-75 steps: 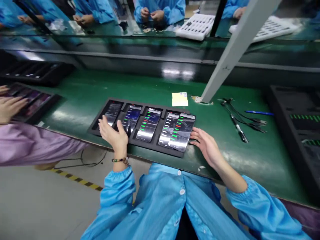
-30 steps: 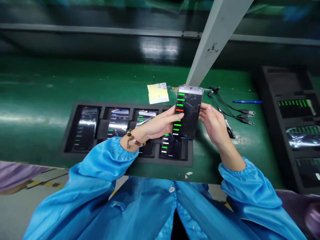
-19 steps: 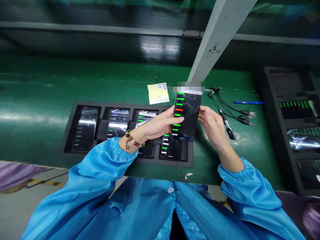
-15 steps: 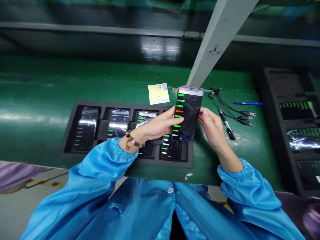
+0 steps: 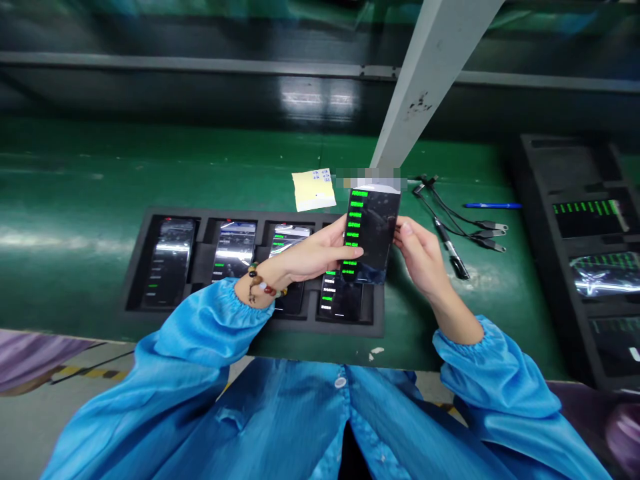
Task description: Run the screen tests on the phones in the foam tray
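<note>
Gripping a raised phone [image 5: 375,227], the left hand [image 5: 317,253] lays its thumb on the screen, while the half-curled right hand [image 5: 423,257] is at the opposite edge, its hold impossible to tell. Under the left hand lies a black tray [image 5: 379,308] of lit phones [image 5: 171,260], a yellow note [image 5: 314,190] just beyond; right of the right hand come a marker [image 5: 451,249], cables [image 5: 490,233], a blue pen [image 5: 493,206] and, farthest, a dark tray [image 5: 541,200].

On the green bench [image 5: 240,175], around a yellow note [image 5: 313,191], lie a black tray [image 5: 204,257] at seven o'clock, scraps [image 5: 377,351] at five, a marker [image 5: 452,251] near four, cables [image 5: 493,233], blue pen [image 5: 493,206] and second tray [image 5: 593,245] around three.
</note>
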Motion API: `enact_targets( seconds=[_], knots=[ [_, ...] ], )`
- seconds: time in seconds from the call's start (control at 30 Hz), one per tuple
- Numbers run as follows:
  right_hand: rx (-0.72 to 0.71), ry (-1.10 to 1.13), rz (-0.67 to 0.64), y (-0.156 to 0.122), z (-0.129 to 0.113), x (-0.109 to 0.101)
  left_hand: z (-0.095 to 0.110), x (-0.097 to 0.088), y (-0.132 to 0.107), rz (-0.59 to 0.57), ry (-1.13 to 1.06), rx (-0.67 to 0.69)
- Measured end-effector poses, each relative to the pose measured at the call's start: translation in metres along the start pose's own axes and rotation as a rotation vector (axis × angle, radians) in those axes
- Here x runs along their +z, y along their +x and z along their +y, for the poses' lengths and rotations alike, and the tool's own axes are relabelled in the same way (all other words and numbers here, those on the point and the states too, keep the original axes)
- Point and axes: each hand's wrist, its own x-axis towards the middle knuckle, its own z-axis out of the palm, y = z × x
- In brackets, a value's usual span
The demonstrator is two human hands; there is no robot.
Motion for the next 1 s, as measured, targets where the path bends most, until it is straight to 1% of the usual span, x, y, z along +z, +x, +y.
enact_targets(
  seconds=[0.1, 0.23, 0.4, 0.57, 0.77, 0.93, 1.0],
  knots=[
    [0.013, -0.008, 0.002, -0.0005, -0.0011, 0.0004, 0.0005, 0.0009, -0.0004, -0.017, 0.014, 0.037],
    [0.028, -0.005, 0.005, -0.0011, -0.0023, 0.0010, 0.0011, 0.0016, -0.0008, -0.007, -0.011, 0.002],
    [0.016, 0.031, -0.004, -0.0015, -0.0033, 0.0028, 0.0020, 0.0017, -0.0006, -0.034, 0.026, 0.032],
    [0.010, 0.004, 0.003, -0.0011, -0.0044, 0.0042, 0.0028, 0.0031, -0.0008, -0.006, -0.004, 0.004],
    [0.012, -0.038, 0.020, -0.0009, -0.0046, 0.0025, 0.0011, 0.0007, -0.0015, -0.020, 0.029, 0.014],
    [0.017, -0.011, 0.010, -0.0004, -0.0048, 0.0081, 0.0064, 0.0032, -0.0032, -0.017, -0.001, -0.032],
    [0.030, -0.005, 0.033, 0.0014, -0.0090, 0.0069, 0.0087, 0.0045, -0.0035, -0.025, -0.041, -0.040]
  ],
)
